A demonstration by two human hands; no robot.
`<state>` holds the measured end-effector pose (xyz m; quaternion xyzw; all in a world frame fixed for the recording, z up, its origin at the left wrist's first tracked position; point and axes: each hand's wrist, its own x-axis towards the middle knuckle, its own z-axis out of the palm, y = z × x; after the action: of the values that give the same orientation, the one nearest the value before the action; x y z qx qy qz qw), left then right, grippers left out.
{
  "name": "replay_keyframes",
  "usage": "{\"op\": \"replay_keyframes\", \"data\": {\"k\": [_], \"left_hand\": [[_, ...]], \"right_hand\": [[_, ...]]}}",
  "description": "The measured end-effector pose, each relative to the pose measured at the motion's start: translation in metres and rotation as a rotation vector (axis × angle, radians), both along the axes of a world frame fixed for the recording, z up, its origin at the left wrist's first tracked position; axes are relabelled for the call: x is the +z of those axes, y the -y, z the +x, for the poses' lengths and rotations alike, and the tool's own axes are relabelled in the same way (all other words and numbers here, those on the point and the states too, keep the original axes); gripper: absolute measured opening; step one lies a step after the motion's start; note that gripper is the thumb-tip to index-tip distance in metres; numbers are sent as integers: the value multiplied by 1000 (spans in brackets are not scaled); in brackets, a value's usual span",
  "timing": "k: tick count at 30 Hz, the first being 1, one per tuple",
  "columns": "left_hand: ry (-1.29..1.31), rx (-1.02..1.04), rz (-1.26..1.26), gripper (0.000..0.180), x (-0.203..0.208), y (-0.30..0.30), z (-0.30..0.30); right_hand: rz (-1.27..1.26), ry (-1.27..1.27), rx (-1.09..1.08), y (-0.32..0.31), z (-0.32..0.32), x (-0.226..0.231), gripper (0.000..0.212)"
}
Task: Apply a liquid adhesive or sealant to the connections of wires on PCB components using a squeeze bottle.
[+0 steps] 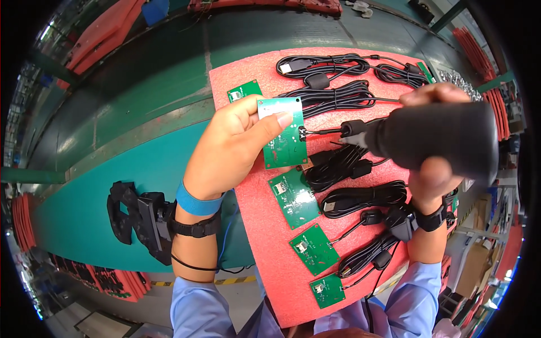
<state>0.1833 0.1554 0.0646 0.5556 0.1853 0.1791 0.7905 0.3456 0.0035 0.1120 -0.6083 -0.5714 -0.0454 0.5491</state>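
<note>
My left hand (234, 135) pinches a green circuit board (286, 147) between thumb and fingers, tilted above a pink foam sheet (256, 211). A black cable (324, 132) joins the board at a black connector on its right edge. My right hand (431, 177) is wrapped round a large black squeeze bottle (439, 138) lying on its side in the air. Its pale tapered nozzle (355, 139) points left toward the cable, short of the board. Whether the tip touches the cable I cannot tell. The bottle hides part of my right palm.
Several more circuit boards (314, 249) with bundled black cables (363, 198) lie in rows on the foam. A teal work surface (141, 163) is to the left, with a black device (152, 219) at my left wrist. A dark conveyor belt (270, 34) runs behind.
</note>
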Motion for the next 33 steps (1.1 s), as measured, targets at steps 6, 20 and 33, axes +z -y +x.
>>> {"op": "replay_keyframes", "data": {"k": [6, 20, 33], "left_hand": [[-42, 12, 94, 12, 0, 5, -2], [-179, 217, 371, 12, 3, 37, -8], [-508, 475, 791, 25, 8, 51, -44]], "right_hand": [[284, -606, -53, -16, 6, 9, 53], [135, -1202, 254, -1, 26, 2, 34], [84, -1164, 250, -3, 16, -1, 34]]}}
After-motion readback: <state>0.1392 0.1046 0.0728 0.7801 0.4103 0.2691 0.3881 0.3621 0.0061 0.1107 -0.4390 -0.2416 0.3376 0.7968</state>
